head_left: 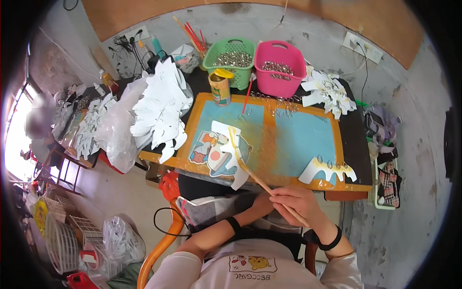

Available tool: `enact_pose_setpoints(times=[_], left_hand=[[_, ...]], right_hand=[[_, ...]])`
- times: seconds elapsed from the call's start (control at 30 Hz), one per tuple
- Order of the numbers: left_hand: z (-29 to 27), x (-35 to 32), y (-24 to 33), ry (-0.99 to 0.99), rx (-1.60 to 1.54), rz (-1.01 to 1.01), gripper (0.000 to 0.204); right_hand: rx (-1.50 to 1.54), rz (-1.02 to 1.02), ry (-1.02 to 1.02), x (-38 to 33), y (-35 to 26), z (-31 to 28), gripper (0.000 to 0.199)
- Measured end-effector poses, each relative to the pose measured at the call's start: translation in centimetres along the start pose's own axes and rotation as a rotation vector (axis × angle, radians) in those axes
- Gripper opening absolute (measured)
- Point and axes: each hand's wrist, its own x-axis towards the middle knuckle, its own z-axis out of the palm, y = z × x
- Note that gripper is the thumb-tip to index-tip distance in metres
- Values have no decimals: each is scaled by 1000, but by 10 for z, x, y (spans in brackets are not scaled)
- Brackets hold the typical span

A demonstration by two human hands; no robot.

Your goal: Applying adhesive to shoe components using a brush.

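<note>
My right hand (294,202) is closed around a long wooden stick (262,182), whose far end is smeared yellow. That end rests on a white cutout piece (237,177) with a wavy edge, lying over printed cartoon pictures (216,154) at the mat's left side. My left hand (262,204) is close beside the right one near the table's front edge; its fingers are mostly hidden. At the right front lies another white cutout (315,172), with yellow smears and several metal rings along its prongs.
Behind the blue mat (308,139) stand a green basket (210,62) and a pink basket (281,86), both holding metal rings. A tin (221,91) with a yellow lid stands before them. White cutouts are piled left (161,106) and back right (332,96). Loose rings (284,111) lie between.
</note>
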Motion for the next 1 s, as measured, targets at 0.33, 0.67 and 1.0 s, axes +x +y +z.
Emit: enact_pose_setpoints(times=[0.33,0.67,1.0], left_hand=[[-24,-22,45,90,-364,9,34],[-80,-37,117,-1181,-391,83,55],[-193,-176,52,-650,-26,-10,43]], right_hand=[[-24,1,2,1,-1,-2,20],[-56,4,-75,2,-4,-3,20],[-53,-33,-84,0,-4,-2,23]])
